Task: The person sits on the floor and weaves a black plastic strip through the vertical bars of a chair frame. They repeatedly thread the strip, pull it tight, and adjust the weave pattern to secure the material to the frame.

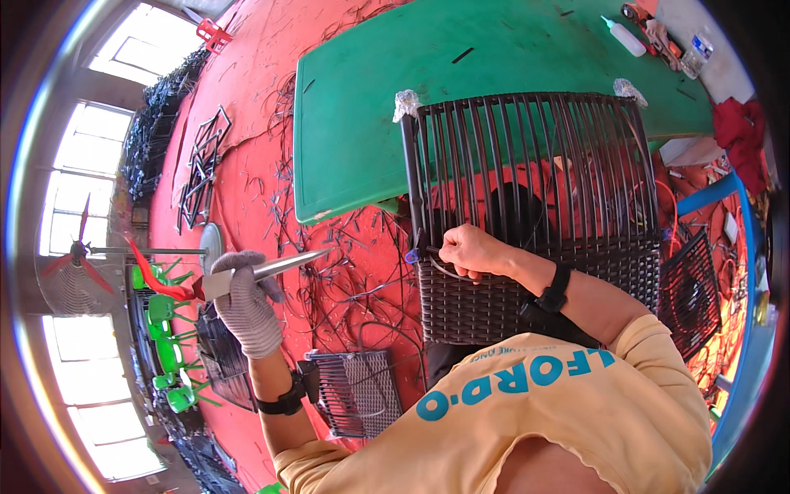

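Observation:
My left hand [250, 305], in a knitted glove, grips a pointed metal tool [293, 262] with a curved red part at its rear, held left of the chair panel. My bare right hand [472, 252] is closed on a dark plastic wicker strand [445, 270] at the panel's left edge. The chair panel [481, 309] is a dark frame, closely woven in its near part. Beyond my right hand only long parallel strands [524, 136] span the frame. Clear wrap [406, 105] covers the far corners.
A green table [355, 123] stands beyond the panel, with a squeeze bottle [626, 38] at its far right. Wicker scraps litter the red floor [247, 179]. Another woven panel [370, 392] lies lower left, a fan [78, 250] stands left, and a blue frame [710, 192] is at right.

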`<state>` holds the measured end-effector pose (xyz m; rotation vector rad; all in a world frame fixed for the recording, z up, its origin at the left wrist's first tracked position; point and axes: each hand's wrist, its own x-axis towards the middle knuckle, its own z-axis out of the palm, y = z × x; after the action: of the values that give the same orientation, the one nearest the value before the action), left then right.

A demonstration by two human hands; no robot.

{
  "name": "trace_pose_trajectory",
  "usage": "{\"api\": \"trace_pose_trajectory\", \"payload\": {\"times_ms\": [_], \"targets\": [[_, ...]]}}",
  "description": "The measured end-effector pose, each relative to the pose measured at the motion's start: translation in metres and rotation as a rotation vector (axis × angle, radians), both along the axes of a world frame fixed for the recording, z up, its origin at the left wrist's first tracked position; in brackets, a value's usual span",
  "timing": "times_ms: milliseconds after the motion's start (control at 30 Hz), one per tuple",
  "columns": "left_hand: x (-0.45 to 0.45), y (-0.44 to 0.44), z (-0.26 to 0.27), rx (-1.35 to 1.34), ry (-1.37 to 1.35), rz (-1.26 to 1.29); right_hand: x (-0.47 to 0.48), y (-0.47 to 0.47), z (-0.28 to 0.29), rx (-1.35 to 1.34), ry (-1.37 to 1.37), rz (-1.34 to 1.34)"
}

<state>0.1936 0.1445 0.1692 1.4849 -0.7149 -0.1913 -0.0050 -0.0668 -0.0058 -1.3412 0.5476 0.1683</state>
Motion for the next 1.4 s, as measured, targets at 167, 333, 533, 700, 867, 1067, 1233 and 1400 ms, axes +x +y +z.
{"api": "trace_pose_trajectory", "payload": {"times_ms": [167, 333, 533, 700, 867, 1067, 1233, 1400], "targets": [[-0.021, -0.007, -0.043, 0.106, 0.019, -0.024, 0.001, 0.000, 0.000, 0.031, 0.035, -0.006], [-0.058, -0.043, -0.094, 0.144, -0.075, -0.165, 0.000, 0.001, 0.000, 0.051, 0.050, -0.021], [-0.071, -0.050, -0.108, 0.291, -0.393, -0.248, -0.001, 0.000, 0.002, 0.070, 0.027, -0.017], [-0.070, -0.062, -0.112, 0.346, -0.458, -0.287, -0.002, -0.003, 0.002, 0.091, 0.017, 0.018], [-0.068, -0.069, -0.111, 0.424, -0.591, -0.290, -0.003, -0.004, 0.001, 0.121, 0.001, 0.011], [-0.068, -0.071, -0.110, 0.395, -0.402, -0.281, -0.003, -0.004, -0.001, 0.133, -0.011, 0.012], [-0.066, -0.074, -0.110, 0.409, -0.448, -0.304, -0.002, -0.004, -0.001, 0.110, -0.012, 0.019], [-0.061, -0.071, -0.107, 0.487, -0.417, -0.409, -0.001, -0.004, 0.000, 0.088, 0.001, 0.013]]}}
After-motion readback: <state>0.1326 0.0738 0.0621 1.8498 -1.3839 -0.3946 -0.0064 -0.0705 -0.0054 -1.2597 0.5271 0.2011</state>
